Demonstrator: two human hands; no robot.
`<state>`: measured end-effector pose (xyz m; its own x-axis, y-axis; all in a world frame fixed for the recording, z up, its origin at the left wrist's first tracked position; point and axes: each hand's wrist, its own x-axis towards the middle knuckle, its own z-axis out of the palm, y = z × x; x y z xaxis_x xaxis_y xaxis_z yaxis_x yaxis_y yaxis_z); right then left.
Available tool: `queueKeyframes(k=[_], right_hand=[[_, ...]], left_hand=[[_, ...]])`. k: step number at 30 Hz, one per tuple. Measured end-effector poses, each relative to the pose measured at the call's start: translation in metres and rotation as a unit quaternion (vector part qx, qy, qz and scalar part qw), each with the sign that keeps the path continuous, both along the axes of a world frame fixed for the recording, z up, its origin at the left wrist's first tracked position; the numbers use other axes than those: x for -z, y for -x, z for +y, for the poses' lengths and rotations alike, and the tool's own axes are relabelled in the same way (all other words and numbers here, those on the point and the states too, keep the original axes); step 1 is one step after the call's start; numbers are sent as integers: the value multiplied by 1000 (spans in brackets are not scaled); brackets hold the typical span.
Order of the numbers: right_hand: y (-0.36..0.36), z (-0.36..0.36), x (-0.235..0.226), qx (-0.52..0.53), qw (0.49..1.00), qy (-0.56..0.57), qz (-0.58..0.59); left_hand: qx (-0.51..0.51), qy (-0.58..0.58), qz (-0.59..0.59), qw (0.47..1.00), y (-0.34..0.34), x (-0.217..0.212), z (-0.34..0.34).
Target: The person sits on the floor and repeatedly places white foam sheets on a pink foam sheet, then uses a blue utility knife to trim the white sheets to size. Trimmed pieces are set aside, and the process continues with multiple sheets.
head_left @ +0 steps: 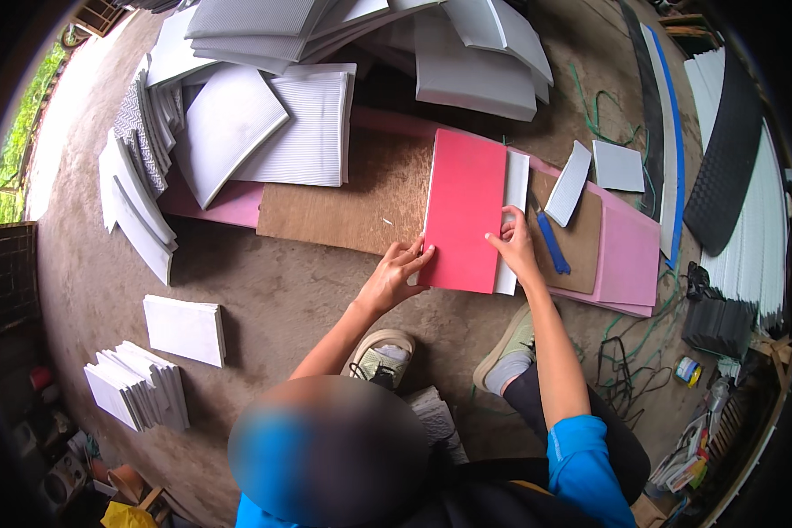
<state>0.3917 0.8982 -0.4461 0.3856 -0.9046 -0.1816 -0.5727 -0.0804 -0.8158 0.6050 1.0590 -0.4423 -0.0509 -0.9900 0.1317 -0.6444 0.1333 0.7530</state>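
A flat red rectangular board (pixel 466 211) lies on top of a white foam sheet (pixel 518 189), whose strip shows along the right side. My left hand (pixel 398 275) grips the red board's lower left edge, fingers bent against it. On the opposite edge, my right hand (pixel 516 245) pinches the board with the thumb on its face. Both boards rest across a worn brown board (pixel 343 207). Just right of my right hand is a blue-handled tool (pixel 552 242), its dark blade pointing away. White foam offcuts (pixel 569 185) lie beyond it.
Pink sheets (pixel 625 255) lie under the brown board. A large heap of white foam sheets (pixel 317 132) stands at the back left. Small white stacks (pixel 185 330) sit on the floor to the left. Green cord (pixel 612 114), dark cables (pixel 620 378) and long white strips (pixel 757 220) are at right.
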Motion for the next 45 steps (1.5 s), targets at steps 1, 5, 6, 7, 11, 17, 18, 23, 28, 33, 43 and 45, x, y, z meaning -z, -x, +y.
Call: queueKeyframes(k=[1,5,6,7,11,17,18,23,28,33,43,45], right_hand=[[-1,0,0,-1,1000,-3,2],[0,-1,1,-2,1000,-10,9],[0,-1,1,-3,1000,-11,8],[0,-1,1,0,1000,-13,5],[2,-2,5,6,1000,-12,-2],[0,-2,3,0,999,-33,-4],[0,-3,3,7,999,-41,-10],[-1,-6,9,3,1000,-20,9],[-4,-10,7,-16,999,-46,19],[1,-12,8,-7,999,-48,26],[1,-7,6,5,998,-68,2],[-5,-4,4,3,997,-71,-7]], left_hand=[[3,1,1,1000,0,0,1],[15,-8,-2,1000,-1,-1,0],[18,-6,-5,1000,-1,-1,0],[21,-4,-7,1000,-2,-1,0],[34,7,-14,999,-4,-1,-1],[33,6,-47,998,-4,-3,-1],[32,5,-30,999,-4,-5,-2],[-3,-46,31,998,-5,-11,-10],[-60,-38,33,997,7,-8,-3],[-75,-39,57,995,2,-9,-25],[-115,-127,24,985,-9,1,-93],[-104,-100,-17,989,-15,5,-91]])
